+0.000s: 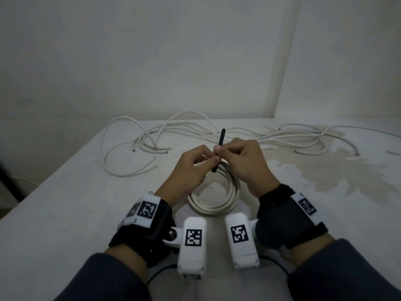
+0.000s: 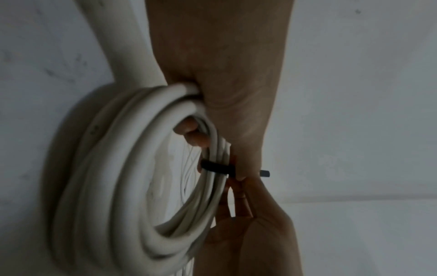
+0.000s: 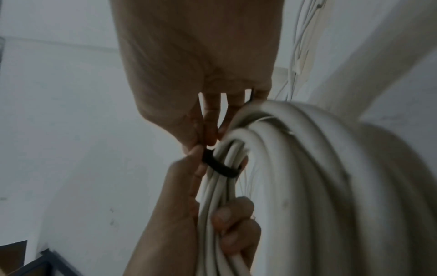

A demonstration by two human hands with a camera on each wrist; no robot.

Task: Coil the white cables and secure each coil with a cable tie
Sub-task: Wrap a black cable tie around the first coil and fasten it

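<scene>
White desk [image 1: 65, 203] filling lower two thirds of head view, pale walls behind. Stained patch [image 1: 338, 168] on desk surface, right of centre.

Coil [image 1: 219, 198] of white cable at frame centre, near end low over desk between the two wrists, far end lifted into the hands. Several turns, roughly round.

Left hand [image 1: 186, 168] just left of centre: lower fingers curled round the coil's strands (clear in right wrist view [image 3: 236, 224]), thumb and forefinger pinching the cable tie. Right hand [image 1: 245, 161] just right of centre, fingertips pinched on the same tie, touching the left fingertips.

Cable tie [image 1: 219, 153] black, thin, standing near upright between the fingertips in head view, upper end poking above the hands, lower end slanting down over the coil. In wrist views, a black band [image 2: 216, 168] wrapped across the bundled strands (whether closed into a loop, cannot tell).

Loose white cables [image 1: 173, 135] sprawled across far side of desk, upper centre to upper right, several cut ends showing; well apart from the coil.

Dark sleeves at bottom edge.
</scene>
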